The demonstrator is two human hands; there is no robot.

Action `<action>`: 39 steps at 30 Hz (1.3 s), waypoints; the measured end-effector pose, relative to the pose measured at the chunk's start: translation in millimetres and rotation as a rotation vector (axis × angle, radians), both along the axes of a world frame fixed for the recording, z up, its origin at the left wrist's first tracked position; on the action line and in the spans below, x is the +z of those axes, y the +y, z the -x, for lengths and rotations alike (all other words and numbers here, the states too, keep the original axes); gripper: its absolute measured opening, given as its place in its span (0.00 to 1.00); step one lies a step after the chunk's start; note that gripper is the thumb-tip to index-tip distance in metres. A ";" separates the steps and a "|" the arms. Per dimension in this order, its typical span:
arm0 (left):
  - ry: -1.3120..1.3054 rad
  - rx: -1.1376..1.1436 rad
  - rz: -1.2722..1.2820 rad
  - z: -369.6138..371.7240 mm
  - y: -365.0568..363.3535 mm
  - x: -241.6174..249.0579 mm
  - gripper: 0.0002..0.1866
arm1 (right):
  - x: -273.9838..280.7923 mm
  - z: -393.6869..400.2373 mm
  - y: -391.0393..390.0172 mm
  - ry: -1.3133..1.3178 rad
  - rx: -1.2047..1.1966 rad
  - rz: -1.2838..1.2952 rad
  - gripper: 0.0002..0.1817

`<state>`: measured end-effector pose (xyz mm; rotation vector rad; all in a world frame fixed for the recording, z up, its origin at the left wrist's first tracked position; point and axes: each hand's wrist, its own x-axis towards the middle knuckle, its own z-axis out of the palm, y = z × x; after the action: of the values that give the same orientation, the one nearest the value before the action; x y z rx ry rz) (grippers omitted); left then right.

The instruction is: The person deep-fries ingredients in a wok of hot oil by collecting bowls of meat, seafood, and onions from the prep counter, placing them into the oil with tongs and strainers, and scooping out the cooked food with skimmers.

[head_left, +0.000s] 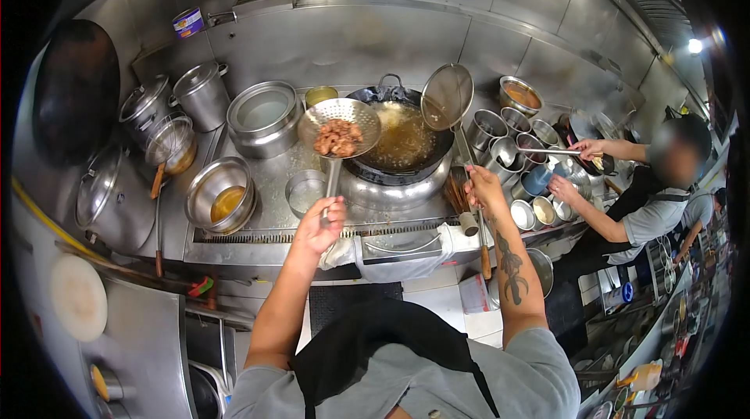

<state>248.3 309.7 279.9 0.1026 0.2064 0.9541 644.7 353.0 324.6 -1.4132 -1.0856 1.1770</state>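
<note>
We identify a commercial restaurant kitchen. Stainless steel wall panels (351, 36) line the 12 o'clock side; a wok of oil (402, 141) sits at centre; seasoning tins (516, 145) cluster at 3 o'clock; lidded stock pots (199, 91) stand at 10 o'clock.

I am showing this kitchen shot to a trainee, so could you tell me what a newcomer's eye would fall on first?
First, the perforated skimmer of browned fried pieces, held by the left hand left of the wok of oil at the centre. The right hand holds a mesh strainer at the wok's right rim. At far right, a co-worker reaches among seasoning tins.
</note>
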 end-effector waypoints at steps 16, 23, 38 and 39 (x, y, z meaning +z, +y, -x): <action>-0.016 0.132 0.165 98.5 -60.1 -121.8 0.09 | -8.9 19.0 3.3 -0.246 0.071 0.123 0.15; 0.075 0.087 0.187 89.0 -61.1 -163.4 0.09 | 3.6 25.2 -3.5 -0.295 0.119 0.105 0.16; 0.638 -0.076 0.081 117.9 -123.8 -147.7 0.27 | -25.4 8.9 56.0 -0.321 0.008 0.158 0.13; 0.630 -0.082 0.087 125.0 -132.9 -153.1 0.27 | -30.9 13.0 59.5 -0.194 -0.002 0.178 0.10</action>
<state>123.3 176.8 126.8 0.3290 0.8174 0.8064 631.7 412.4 293.7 -1.6945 -1.1339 1.1762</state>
